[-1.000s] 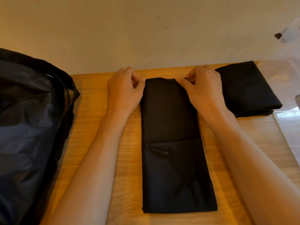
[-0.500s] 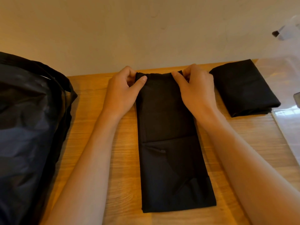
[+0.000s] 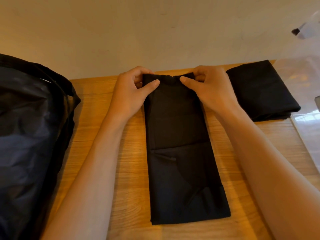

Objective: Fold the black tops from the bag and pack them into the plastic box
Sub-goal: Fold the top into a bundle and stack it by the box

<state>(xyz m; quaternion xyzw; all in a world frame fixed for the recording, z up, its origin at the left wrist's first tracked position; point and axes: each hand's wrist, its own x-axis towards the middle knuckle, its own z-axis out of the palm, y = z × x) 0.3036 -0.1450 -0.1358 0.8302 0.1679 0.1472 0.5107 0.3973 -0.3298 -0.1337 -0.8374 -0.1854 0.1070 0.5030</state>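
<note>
A black top [image 3: 180, 153] lies folded into a long narrow strip down the middle of the wooden table [image 3: 107, 170]. My left hand [image 3: 133, 90] pinches its far left corner between thumb and fingers. My right hand [image 3: 209, 89] pinches the far right corner the same way, and the far edge is lifted and bunched between the two hands. A second black top [image 3: 261, 90], folded into a compact square, rests at the back right. The large dark bag [image 3: 29, 135] fills the left side. The clear plastic box [image 3: 310, 108] stands at the right edge, only partly in view.
A plain pale wall [image 3: 155, 32] runs directly behind the table's far edge. Bare wood shows between the bag and the strip and to the right of the strip near me.
Both hands have closed their pinch on the strip's far corners and raised that edge off the table, drawing it slightly inward so it bunches. The strip's near end has stayed flat.
</note>
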